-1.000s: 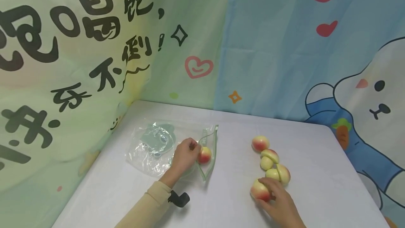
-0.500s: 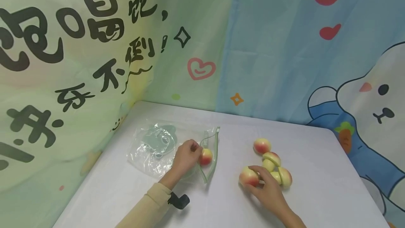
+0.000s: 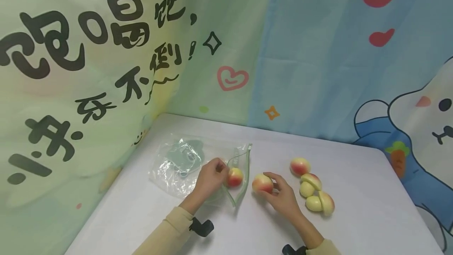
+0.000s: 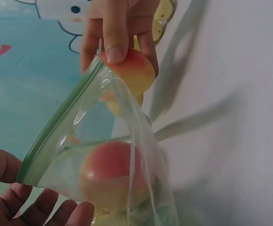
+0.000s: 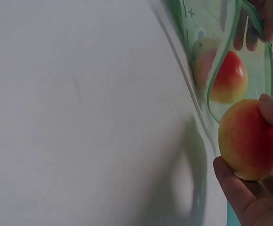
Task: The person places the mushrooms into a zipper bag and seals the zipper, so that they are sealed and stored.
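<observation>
My left hand (image 3: 211,178) pinches the rim of a clear zip bag (image 3: 174,189), whose green-edged mouth (image 4: 61,120) gapes to the right. Inside, near that mouth, lies a red-and-yellow peach (image 3: 234,177), also visible through the plastic as a blurred peach (image 4: 109,172) in the left wrist view. My right hand (image 3: 284,200) holds another peach (image 3: 262,184) between thumb and fingers, just right of the bag's mouth. In the right wrist view this held peach (image 5: 249,141) is in front of the opening, apart from the peach in the bag.
Right of my right hand, a whole peach (image 3: 300,166) lies on the white table (image 3: 255,231). Several pale yellow and red-skinned fruit pieces (image 3: 326,203) cluster in front of it. A printed curtain (image 3: 311,70) stands behind the table. Black wrist mounts (image 3: 201,227) sit on the forearms.
My right hand has carried its peach leftward and away from me, from beside the fruit pieces to the bag's mouth. The left hand keeps its hold on the bag. The head view has shifted slightly.
</observation>
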Demonstrator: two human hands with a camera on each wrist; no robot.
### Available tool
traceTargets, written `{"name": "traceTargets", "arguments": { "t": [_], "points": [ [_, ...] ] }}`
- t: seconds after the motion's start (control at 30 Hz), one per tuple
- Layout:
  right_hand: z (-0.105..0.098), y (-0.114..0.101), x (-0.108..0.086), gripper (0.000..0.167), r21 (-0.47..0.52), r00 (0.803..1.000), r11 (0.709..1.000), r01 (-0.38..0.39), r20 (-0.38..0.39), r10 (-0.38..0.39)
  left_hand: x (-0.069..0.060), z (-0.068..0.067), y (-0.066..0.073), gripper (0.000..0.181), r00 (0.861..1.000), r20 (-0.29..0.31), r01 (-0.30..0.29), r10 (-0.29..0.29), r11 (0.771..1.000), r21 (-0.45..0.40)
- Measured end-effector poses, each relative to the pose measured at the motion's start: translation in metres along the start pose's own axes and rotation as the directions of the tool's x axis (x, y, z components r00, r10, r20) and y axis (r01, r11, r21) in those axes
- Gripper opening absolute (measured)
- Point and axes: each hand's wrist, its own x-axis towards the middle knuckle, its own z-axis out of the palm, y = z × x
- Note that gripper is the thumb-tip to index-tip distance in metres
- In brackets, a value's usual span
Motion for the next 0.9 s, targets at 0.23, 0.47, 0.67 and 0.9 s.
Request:
{"name": "traceTargets", "arguments": {
  "t": [0.23, 0.47, 0.67, 0.9],
  "points": [
    [0.016, 0.002, 0.004, 0.061, 0.043, 1.000, 0.999, 0.002, 0.007, -0.002, 0.001, 0.003, 0.003, 0.006, 1.000, 0.017, -0.016, 0.016, 0.999, 0.029],
    [0.027, -0.001, 0.011, 0.057, 0.089, 0.995, 0.991, 0.099, 0.015, -0.100, 0.000, 0.005, 0.003, 0.009, 0.998, 0.026, -0.053, 0.052, 0.998, 0.045],
    [0.034, -0.003, 0.016, 0.057, 0.107, 1.000, 0.994, 0.017, 0.002, -0.018, -0.003, 0.005, 0.005, 0.012, 0.997, 0.026, -0.067, 0.067, 0.998, 0.014],
    [0.039, -0.006, 0.024, 0.059, 0.139, 1.000, 0.990, -0.008, 0.024, 0.004, -0.002, 0.007, 0.006, 0.012, 0.997, 0.046, -0.062, 0.063, 0.997, -0.035]
  ]
}}
